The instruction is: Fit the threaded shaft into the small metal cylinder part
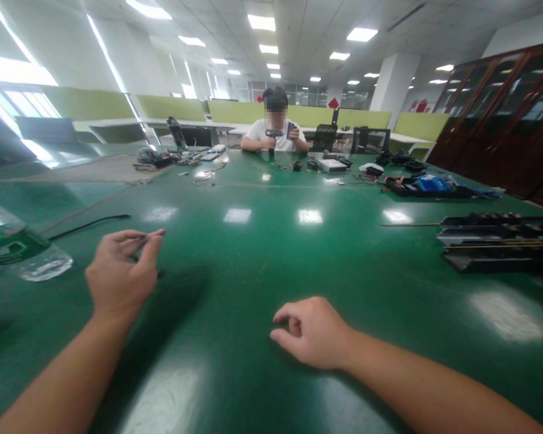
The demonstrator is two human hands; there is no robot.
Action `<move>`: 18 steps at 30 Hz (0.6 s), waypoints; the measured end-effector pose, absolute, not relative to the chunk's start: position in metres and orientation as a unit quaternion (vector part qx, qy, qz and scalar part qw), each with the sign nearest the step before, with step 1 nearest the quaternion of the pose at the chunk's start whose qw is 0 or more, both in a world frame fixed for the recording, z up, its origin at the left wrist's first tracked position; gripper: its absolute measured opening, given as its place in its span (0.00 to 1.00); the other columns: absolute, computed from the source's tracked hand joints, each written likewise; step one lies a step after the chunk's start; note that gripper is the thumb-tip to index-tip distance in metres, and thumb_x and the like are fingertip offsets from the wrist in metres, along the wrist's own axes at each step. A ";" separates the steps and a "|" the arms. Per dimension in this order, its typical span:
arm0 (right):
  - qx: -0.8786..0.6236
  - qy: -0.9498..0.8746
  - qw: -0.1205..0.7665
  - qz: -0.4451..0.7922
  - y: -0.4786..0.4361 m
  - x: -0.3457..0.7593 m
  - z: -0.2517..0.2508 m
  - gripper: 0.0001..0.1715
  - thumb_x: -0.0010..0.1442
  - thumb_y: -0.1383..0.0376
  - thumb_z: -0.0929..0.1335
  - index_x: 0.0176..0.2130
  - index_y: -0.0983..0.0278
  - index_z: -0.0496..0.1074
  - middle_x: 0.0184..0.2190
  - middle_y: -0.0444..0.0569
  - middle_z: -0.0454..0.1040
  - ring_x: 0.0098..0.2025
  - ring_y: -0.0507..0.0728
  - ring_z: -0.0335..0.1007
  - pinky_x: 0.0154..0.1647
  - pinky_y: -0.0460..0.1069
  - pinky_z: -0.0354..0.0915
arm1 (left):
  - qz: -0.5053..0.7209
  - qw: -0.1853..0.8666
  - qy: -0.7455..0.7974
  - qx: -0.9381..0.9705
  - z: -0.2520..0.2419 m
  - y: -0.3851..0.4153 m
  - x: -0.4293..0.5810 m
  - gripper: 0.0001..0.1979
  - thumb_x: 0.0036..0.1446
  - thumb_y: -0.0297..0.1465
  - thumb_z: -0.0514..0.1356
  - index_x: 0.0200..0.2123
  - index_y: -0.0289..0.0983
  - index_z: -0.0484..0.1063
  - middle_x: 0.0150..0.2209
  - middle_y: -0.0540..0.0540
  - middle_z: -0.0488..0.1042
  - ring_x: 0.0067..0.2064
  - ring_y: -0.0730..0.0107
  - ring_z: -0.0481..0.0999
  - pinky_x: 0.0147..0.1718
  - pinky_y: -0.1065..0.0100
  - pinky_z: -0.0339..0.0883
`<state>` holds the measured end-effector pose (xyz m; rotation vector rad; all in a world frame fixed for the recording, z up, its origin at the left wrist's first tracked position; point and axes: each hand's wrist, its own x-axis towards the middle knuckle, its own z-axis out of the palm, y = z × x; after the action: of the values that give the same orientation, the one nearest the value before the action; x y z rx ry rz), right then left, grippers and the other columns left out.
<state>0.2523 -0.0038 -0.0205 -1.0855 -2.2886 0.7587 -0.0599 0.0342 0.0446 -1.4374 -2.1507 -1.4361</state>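
My left hand is raised a little over the green table, its thumb and forefinger pinched on a tiny dark part that I cannot name. My right hand rests on the table closer to me, its fingers curled into a loose fist, and nothing shows inside it. The two hands are apart, with bare green surface between them.
A clear plastic water bottle lies at the left edge, a black cable beyond it. Black trays with rods sit at the right. A person in a white shirt sits at the far side among scattered tools and parts.
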 end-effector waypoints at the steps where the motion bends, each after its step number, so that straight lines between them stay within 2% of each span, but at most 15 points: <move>1: -0.398 -0.842 0.243 0.273 -0.004 0.252 -0.021 0.12 0.59 0.58 0.71 0.41 0.60 0.80 0.21 0.41 0.77 0.25 0.52 0.71 0.30 0.46 0.59 | -0.488 0.086 -0.745 -0.446 0.048 0.036 -0.071 0.18 0.57 0.39 0.65 0.46 0.34 0.72 0.43 0.46 0.81 0.47 0.59 0.80 0.48 0.61 0.71; 4: -0.392 -0.851 0.237 0.258 -0.004 0.253 -0.021 0.11 0.59 0.59 0.70 0.41 0.60 0.79 0.22 0.40 0.77 0.26 0.52 0.73 0.31 0.47 0.60 | -0.515 0.061 -0.777 -0.356 0.048 0.037 -0.092 0.18 0.50 0.36 0.69 0.42 0.33 0.76 0.38 0.46 0.80 0.39 0.62 0.80 0.38 0.66 0.72; 7: -0.380 -0.860 0.231 0.248 -0.003 0.254 -0.022 0.12 0.59 0.59 0.70 0.42 0.59 0.79 0.23 0.41 0.78 0.28 0.53 0.74 0.33 0.47 0.61 | -0.532 0.049 -0.782 -0.323 0.042 0.036 -0.094 0.16 0.47 0.32 0.71 0.40 0.31 0.78 0.32 0.47 0.78 0.33 0.67 0.77 0.32 0.72 0.68; 12: -0.381 -0.865 0.224 0.237 -0.003 0.254 -0.022 0.13 0.59 0.59 0.70 0.43 0.60 0.79 0.24 0.41 0.78 0.28 0.53 0.74 0.34 0.47 0.61 | -0.524 0.048 -0.781 -0.335 0.039 0.038 -0.090 0.17 0.51 0.34 0.69 0.42 0.32 0.77 0.30 0.49 0.77 0.32 0.71 0.76 0.32 0.74 0.66; 15: -0.378 -0.869 0.220 0.231 -0.004 0.254 -0.021 0.13 0.59 0.60 0.69 0.43 0.60 0.79 0.24 0.41 0.78 0.28 0.53 0.74 0.33 0.48 0.61 | -0.490 0.070 -0.789 -0.363 0.040 0.038 -0.092 0.19 0.53 0.36 0.67 0.46 0.33 0.77 0.32 0.49 0.77 0.35 0.69 0.77 0.35 0.73 0.66; 18: -0.376 -0.872 0.221 0.224 -0.004 0.254 -0.021 0.12 0.59 0.60 0.69 0.43 0.60 0.79 0.24 0.41 0.78 0.29 0.53 0.74 0.33 0.48 0.60 | -0.437 0.065 -0.797 -0.412 0.040 0.038 -0.096 0.17 0.56 0.38 0.64 0.45 0.33 0.77 0.34 0.48 0.77 0.39 0.67 0.77 0.39 0.71 0.68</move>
<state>0.2540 -0.0038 -0.0212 -1.0397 -2.4097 0.6186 -0.0959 0.0376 0.0395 -1.2433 -2.4053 -1.3182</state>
